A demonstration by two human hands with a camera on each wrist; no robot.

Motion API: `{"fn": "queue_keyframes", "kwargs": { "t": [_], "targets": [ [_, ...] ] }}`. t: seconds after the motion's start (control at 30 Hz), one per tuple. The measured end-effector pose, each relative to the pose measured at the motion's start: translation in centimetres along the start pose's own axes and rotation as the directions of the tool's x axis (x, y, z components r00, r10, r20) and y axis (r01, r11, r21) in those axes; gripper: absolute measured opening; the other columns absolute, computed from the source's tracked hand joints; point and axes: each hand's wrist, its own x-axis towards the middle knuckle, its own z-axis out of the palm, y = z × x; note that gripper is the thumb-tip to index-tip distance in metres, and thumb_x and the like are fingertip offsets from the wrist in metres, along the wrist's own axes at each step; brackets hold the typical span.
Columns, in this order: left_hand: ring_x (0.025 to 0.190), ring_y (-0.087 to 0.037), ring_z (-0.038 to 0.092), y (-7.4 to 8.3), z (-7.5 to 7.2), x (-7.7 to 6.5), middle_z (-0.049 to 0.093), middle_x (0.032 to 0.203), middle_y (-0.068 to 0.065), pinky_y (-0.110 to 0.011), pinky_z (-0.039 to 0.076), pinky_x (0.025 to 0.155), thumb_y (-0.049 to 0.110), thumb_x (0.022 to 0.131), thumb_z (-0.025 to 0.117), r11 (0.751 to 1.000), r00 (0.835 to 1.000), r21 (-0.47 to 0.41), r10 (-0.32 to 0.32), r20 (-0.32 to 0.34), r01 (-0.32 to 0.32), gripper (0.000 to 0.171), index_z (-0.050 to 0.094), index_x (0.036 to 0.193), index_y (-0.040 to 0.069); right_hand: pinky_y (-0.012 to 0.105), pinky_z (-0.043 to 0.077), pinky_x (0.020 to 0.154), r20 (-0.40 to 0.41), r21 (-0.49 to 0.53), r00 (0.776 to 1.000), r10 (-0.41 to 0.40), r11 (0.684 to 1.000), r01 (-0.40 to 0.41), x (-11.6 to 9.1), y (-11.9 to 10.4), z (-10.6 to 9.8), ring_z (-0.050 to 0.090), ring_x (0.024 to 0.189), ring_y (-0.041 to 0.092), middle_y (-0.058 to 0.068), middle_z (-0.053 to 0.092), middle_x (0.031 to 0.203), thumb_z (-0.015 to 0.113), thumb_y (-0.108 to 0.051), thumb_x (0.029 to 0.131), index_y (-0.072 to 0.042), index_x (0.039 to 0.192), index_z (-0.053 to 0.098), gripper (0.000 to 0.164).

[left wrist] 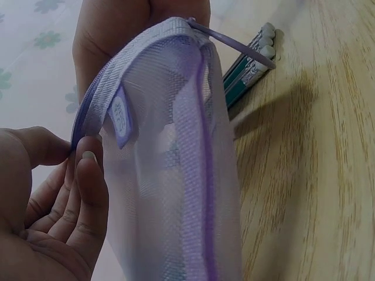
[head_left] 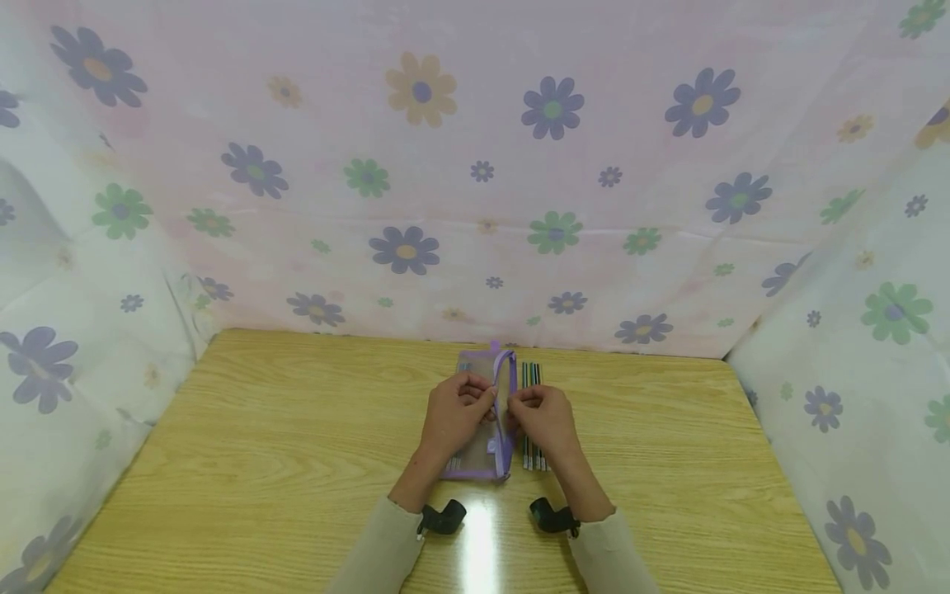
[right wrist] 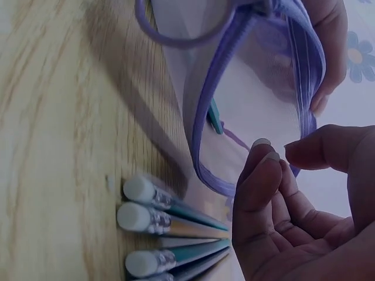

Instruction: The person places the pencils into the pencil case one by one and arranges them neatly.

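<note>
By the left hand (head_left: 454,412), the zippered rim (left wrist: 94,114) of a purple mesh pencil case (head_left: 473,455) is pinched, apparently so that its mouth stands agape; the case is set near the middle of the table's (head_left: 297,462) far edge. At its right side the right hand (head_left: 547,417) is poised, fingertips drawn close; whether anything is gripped cannot be told. Beside it, pencils (head_left: 529,454) are laid in a row, erasers (right wrist: 139,216) toward the near edge, partly screened by that hand.

Eraser-tipped pencils (right wrist: 184,227) lie beside an unzipped purple-edged pouch (right wrist: 309,58).
</note>
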Motion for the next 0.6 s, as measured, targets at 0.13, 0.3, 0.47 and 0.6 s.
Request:
{"fn": "queue_keyframes", "kwargs": {
  "t": [0.13, 0.3, 0.47, 0.6],
  "targets": [
    [0.065, -0.021, 0.074, -0.1, 0.0, 0.1, 0.074, 0.083, -0.01, -0.031, 0.064, 0.059, 0.008, 0.099, 0.075, 1.0, 1.0, -0.005, -0.005, -0.006, 0.005, 0.007, 0.073, 0.101, 0.001, 0.032, 0.063, 0.059, -0.032, -0.052, 0.999, -0.008, 0.999, 0.006, 0.1, -0.1, -0.4, 0.072, 0.068, 0.023, 0.013, 0.073, 0.082, 0.07, -0.009, 0.095, 0.003, 0.099, 0.077, 0.015],
    [0.065, -0.021, 0.074, 0.0, 0.1, 0.0, 0.074, 0.083, -0.01, -0.031, 0.064, 0.059, 0.007, 0.099, 0.075, 1.0, 1.0, -0.002, 0.001, -0.009, -0.001, 0.006, 0.073, 0.101, 0.001, 0.027, 0.058, 0.056, -0.076, -0.115, 0.997, -0.031, 0.993, 0.022, 0.2, 0.0, -1.1, 0.069, 0.066, 0.019, 0.01, 0.073, 0.082, 0.07, -0.011, 0.093, 0.001, 0.097, 0.077, 0.015],
    [0.065, -0.021, 0.074, 0.1, 0.1, -0.1, 0.074, 0.083, -0.011, -0.03, 0.064, 0.059, 0.007, 0.099, 0.075, 1.0, 1.0, -0.003, 0.001, -0.006, -0.001, 0.006, 0.073, 0.101, 0.001, 0.026, 0.057, 0.057, -0.092, -0.165, 0.994, -0.062, 0.985, 0.047, 0.5, 0.2, -1.7, 0.068, 0.066, 0.018, 0.009, 0.073, 0.081, 0.071, -0.012, 0.094, 0.0, 0.097, 0.077, 0.014],
    [0.065, -0.02, 0.074, 0.1, 0.0, -0.1, 0.074, 0.083, -0.01, -0.029, 0.064, 0.059, 0.007, 0.099, 0.075, 1.0, 1.0, 0.001, 0.0, -0.006, 0.0, 0.006, 0.073, 0.101, 0.001, 0.027, 0.057, 0.057, -0.089, -0.236, 0.99, -0.114, 0.968, 0.09, 0.7, 0.4, -2.3, 0.068, 0.066, 0.017, 0.008, 0.073, 0.082, 0.072, -0.013, 0.095, 0.0, 0.098, 0.078, 0.015]
  ]
}}
